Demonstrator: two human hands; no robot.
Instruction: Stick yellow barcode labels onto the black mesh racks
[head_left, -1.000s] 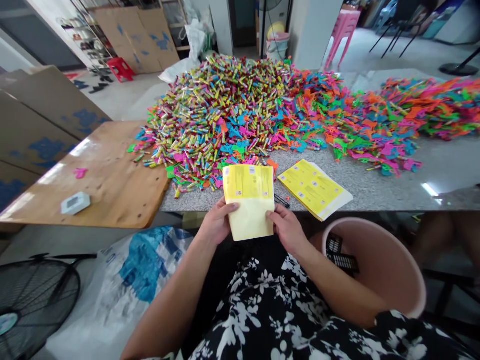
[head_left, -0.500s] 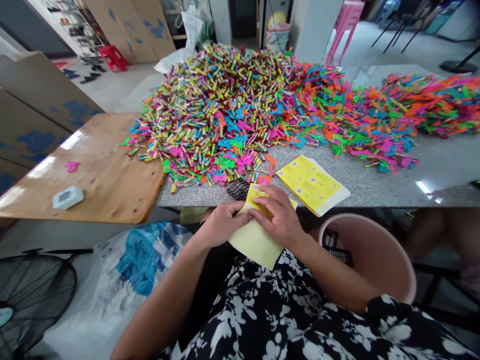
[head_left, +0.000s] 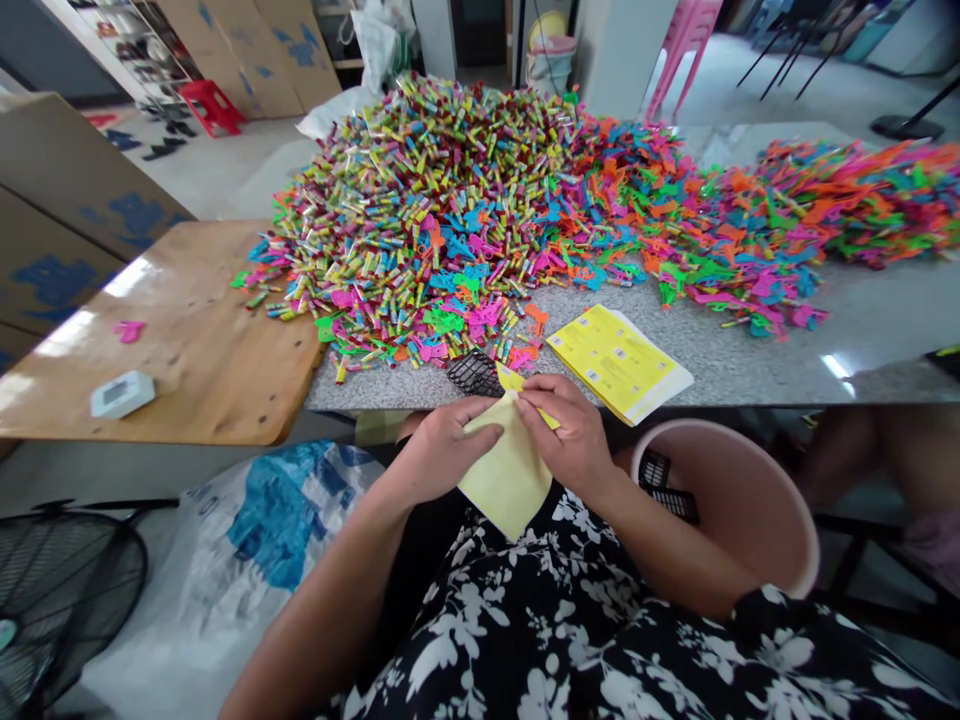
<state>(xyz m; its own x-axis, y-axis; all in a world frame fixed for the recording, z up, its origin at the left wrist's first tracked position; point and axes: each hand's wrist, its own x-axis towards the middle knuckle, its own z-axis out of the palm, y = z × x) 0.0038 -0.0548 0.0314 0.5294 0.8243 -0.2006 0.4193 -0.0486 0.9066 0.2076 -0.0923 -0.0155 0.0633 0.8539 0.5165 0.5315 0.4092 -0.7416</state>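
Between my hands, just off the table's front edge, is a sticker sheet (head_left: 512,480) with a pale backing and a bright yellow printed side. My left hand (head_left: 450,445) pinches its left side between thumb and fingers. At the upper right of the sheet, my right hand (head_left: 570,435) grips a yellow part that is folded or partly lifted; which one I cannot tell. A piece of black mesh (head_left: 474,372) lies on the table just beyond the sheet. To the right rests a stack of yellow printed sticker sheets (head_left: 611,355), its corner over the edge.
A large heap of small colourful tubes (head_left: 420,190) and plastic toy pieces (head_left: 720,250) covers the grey stone table (head_left: 885,330). A pink tub (head_left: 739,500) holding black mesh pieces stands at right. At left are a wooden board (head_left: 217,340), a white plastic sack (head_left: 195,600) and a fan (head_left: 67,590).
My right hand has closed its fingers nearer the sheet's top edge. The sheet has turned, and less of its yellow side shows. The view has shifted slightly.
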